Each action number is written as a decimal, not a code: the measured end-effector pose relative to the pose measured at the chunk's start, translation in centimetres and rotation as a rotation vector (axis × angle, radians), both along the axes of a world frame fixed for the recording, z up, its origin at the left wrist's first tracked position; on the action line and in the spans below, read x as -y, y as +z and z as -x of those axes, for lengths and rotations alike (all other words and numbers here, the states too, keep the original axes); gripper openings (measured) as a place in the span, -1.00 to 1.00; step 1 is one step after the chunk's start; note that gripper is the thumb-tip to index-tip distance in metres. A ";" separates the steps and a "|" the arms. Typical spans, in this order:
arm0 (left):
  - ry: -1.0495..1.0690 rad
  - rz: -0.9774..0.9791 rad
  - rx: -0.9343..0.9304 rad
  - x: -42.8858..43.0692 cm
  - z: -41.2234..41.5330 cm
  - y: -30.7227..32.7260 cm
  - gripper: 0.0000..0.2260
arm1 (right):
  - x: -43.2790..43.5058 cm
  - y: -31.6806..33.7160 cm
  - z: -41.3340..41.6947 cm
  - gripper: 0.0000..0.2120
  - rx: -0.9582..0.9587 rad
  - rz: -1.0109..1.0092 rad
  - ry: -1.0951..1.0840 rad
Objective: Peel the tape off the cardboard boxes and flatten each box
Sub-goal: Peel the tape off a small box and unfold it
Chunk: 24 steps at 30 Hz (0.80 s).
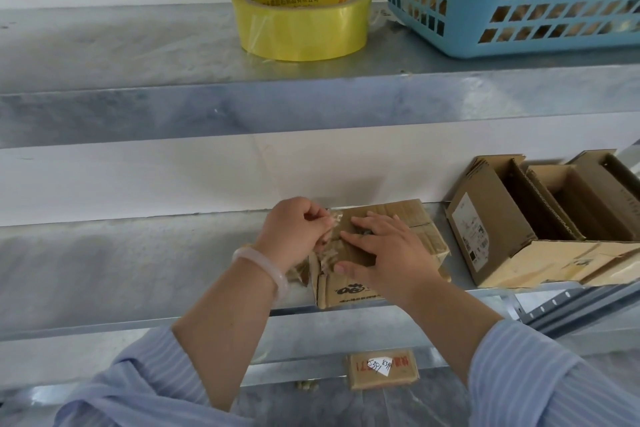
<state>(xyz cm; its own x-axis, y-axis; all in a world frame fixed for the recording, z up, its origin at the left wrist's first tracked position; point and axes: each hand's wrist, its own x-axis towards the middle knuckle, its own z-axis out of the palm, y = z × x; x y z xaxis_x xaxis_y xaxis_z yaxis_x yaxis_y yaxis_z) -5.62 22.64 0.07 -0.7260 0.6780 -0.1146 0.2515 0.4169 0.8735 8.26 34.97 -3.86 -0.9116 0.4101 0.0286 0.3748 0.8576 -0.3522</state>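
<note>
A small cardboard box [349,293] is set at the front edge of the middle shelf [138,263], roughly at its centre. It is pressed down from above by the right hand [384,253], whose fingers are spread nearly flat across the top flaps. A crumpled strip of clear tape [333,219] is pinched between the curled fingers of the left hand [294,229] at the box's left side. A pale bangle [263,265] is worn on the left wrist. Open boxes [502,229] are grouped towards the shelf's right end. On the upper shelf [121,55], a yellow tape roll [301,22] is placed beside a blue basket [485,28].
</note>
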 end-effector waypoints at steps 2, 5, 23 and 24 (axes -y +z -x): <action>0.044 -0.102 0.237 -0.1 0.0 0.4 -0.93 | -0.1 0.0 0.1 -0.34 0.008 0.008 0.004; 0.125 -0.167 0.494 0.2 0.0 0.0 -0.97 | -0.1 0.2 0.1 -0.31 -0.036 0.079 -0.015; -0.067 -0.074 0.098 0.8 0.0 -0.8 -0.80 | 0.9 0.7 2.1 -0.83 -0.256 0.387 -0.297; -0.050 -0.088 0.088 0.8 0.0 -1.0 -0.79 | 0.9 0.7 2.1 -0.83 -0.270 0.404 -0.302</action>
